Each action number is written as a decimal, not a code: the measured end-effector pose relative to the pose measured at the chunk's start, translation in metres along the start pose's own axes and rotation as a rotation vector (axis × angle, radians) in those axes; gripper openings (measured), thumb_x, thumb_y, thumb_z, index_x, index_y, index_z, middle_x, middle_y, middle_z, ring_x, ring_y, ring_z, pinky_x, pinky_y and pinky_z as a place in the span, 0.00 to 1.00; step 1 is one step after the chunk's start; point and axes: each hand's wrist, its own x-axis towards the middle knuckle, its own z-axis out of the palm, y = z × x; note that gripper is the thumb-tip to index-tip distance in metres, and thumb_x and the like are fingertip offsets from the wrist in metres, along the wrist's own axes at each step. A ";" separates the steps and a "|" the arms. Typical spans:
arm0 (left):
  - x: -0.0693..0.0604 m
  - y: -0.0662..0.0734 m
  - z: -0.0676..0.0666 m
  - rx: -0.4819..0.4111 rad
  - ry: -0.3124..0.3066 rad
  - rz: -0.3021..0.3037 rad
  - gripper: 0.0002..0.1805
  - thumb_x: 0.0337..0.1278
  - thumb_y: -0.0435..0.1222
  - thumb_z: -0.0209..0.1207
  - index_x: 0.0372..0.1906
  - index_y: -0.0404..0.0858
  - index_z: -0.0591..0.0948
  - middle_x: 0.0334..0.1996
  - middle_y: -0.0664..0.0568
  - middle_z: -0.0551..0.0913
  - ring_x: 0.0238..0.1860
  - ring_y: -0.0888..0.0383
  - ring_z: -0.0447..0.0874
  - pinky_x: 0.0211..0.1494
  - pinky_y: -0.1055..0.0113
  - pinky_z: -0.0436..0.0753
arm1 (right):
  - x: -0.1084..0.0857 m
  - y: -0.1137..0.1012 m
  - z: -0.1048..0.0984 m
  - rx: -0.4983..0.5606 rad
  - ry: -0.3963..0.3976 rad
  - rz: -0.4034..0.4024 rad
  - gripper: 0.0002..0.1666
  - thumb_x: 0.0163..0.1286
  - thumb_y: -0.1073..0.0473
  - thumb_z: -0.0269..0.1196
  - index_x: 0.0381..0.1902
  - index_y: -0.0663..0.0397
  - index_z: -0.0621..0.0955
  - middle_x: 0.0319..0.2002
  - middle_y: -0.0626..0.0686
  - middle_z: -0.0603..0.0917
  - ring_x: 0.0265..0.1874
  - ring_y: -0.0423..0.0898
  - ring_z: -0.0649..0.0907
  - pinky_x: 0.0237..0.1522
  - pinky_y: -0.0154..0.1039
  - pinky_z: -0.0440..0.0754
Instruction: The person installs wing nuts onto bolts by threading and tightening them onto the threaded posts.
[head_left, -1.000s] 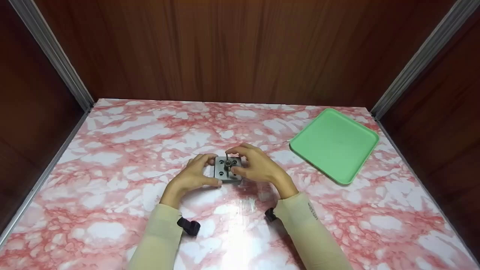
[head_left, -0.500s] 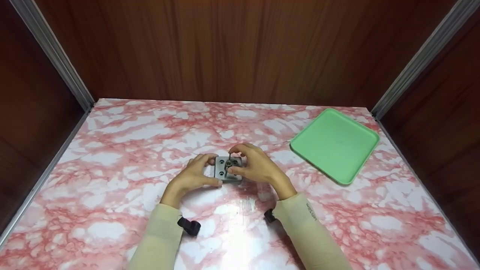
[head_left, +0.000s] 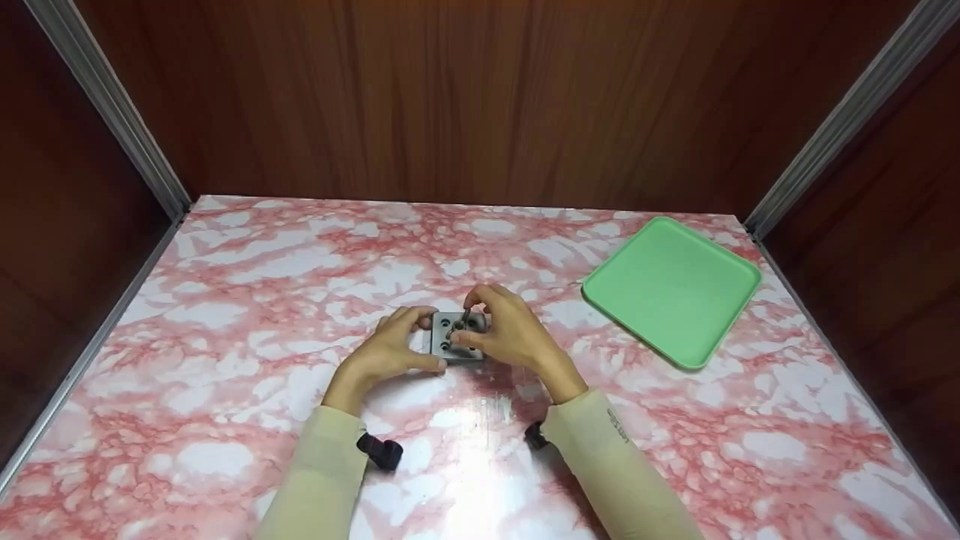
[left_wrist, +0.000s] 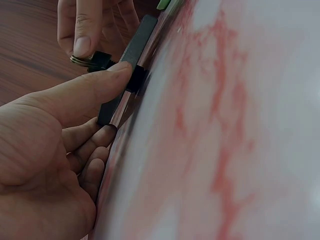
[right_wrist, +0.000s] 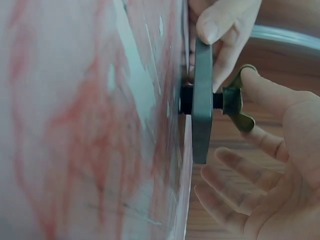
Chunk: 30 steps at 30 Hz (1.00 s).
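Observation:
A grey square metal plate with several holes sits near the middle of the table. My left hand holds it by its near and far edges, thumb nearest me. Through the plate runs a dark bolt, whose head shows on the table side in the right wrist view. A brass-coloured wing nut is on the bolt, with a stretch of thread between it and the plate. My right hand pinches the wings between thumb and forefinger; its other fingers are spread apart from the plate.
A green square tray lies at the right rear of the red-and-white marbled table. Brown wood-grain panels enclose the back and sides. Each sleeve carries a black wrist mount.
My right thumb and forefinger have turned the wing nut clockwise, the forefinger moving right and the thumb left. The left hand and plate have stayed nearly still.

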 end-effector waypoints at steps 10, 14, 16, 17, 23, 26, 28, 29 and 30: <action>0.000 0.000 0.001 0.011 0.004 -0.008 0.51 0.45 0.36 0.82 0.77 0.42 0.71 0.67 0.48 0.74 0.69 0.46 0.64 0.76 0.47 0.64 | -0.001 -0.004 0.003 -0.029 0.052 0.051 0.27 0.63 0.43 0.79 0.47 0.52 0.79 0.49 0.55 0.83 0.46 0.53 0.82 0.47 0.50 0.83; 0.000 0.000 0.000 0.014 0.004 -0.002 0.51 0.44 0.36 0.81 0.77 0.42 0.71 0.67 0.48 0.74 0.69 0.46 0.64 0.76 0.47 0.64 | -0.001 -0.006 0.004 -0.041 0.070 0.078 0.27 0.64 0.41 0.78 0.45 0.52 0.79 0.46 0.54 0.82 0.40 0.50 0.80 0.42 0.48 0.81; 0.000 -0.001 0.000 0.016 0.004 0.000 0.51 0.44 0.36 0.81 0.77 0.42 0.71 0.67 0.48 0.75 0.69 0.46 0.65 0.76 0.46 0.64 | -0.001 -0.007 0.005 -0.047 0.082 0.089 0.27 0.64 0.41 0.78 0.44 0.52 0.79 0.45 0.53 0.82 0.38 0.49 0.78 0.41 0.47 0.80; 0.000 -0.001 0.000 0.016 0.004 0.001 0.50 0.44 0.36 0.81 0.77 0.42 0.71 0.67 0.47 0.75 0.69 0.45 0.65 0.76 0.46 0.65 | -0.001 -0.007 0.005 -0.048 0.089 0.092 0.26 0.64 0.42 0.78 0.43 0.52 0.79 0.44 0.53 0.82 0.37 0.49 0.78 0.40 0.46 0.79; 0.000 -0.001 0.000 0.016 0.001 -0.002 0.50 0.45 0.36 0.81 0.77 0.43 0.71 0.67 0.48 0.74 0.70 0.46 0.64 0.76 0.46 0.64 | -0.001 -0.009 0.007 -0.058 0.120 0.103 0.24 0.63 0.43 0.79 0.39 0.52 0.79 0.39 0.52 0.80 0.34 0.48 0.76 0.37 0.45 0.76; 0.000 0.000 0.000 0.007 0.001 0.002 0.50 0.46 0.36 0.81 0.77 0.41 0.71 0.67 0.46 0.74 0.70 0.45 0.63 0.77 0.45 0.63 | -0.001 -0.009 0.008 -0.062 0.123 0.112 0.24 0.63 0.44 0.79 0.37 0.53 0.78 0.37 0.52 0.79 0.32 0.47 0.74 0.35 0.44 0.74; 0.000 0.000 0.000 0.002 0.001 0.004 0.50 0.46 0.36 0.81 0.77 0.40 0.70 0.67 0.46 0.74 0.71 0.44 0.63 0.78 0.45 0.62 | 0.000 -0.009 0.008 -0.067 0.126 0.117 0.24 0.64 0.44 0.79 0.35 0.53 0.78 0.36 0.52 0.79 0.32 0.47 0.74 0.35 0.44 0.74; 0.000 0.000 0.000 -0.001 0.001 0.005 0.50 0.46 0.36 0.81 0.77 0.40 0.70 0.67 0.45 0.74 0.71 0.44 0.63 0.78 0.45 0.62 | 0.000 -0.009 0.008 -0.069 0.125 0.121 0.24 0.64 0.44 0.79 0.35 0.54 0.78 0.36 0.52 0.79 0.32 0.47 0.74 0.35 0.44 0.74; 0.000 0.000 0.000 -0.002 0.002 0.007 0.50 0.46 0.36 0.81 0.77 0.39 0.70 0.67 0.45 0.74 0.71 0.44 0.63 0.78 0.45 0.61 | 0.000 -0.009 0.008 -0.071 0.125 0.123 0.24 0.64 0.44 0.78 0.34 0.54 0.78 0.36 0.52 0.79 0.31 0.47 0.74 0.35 0.43 0.75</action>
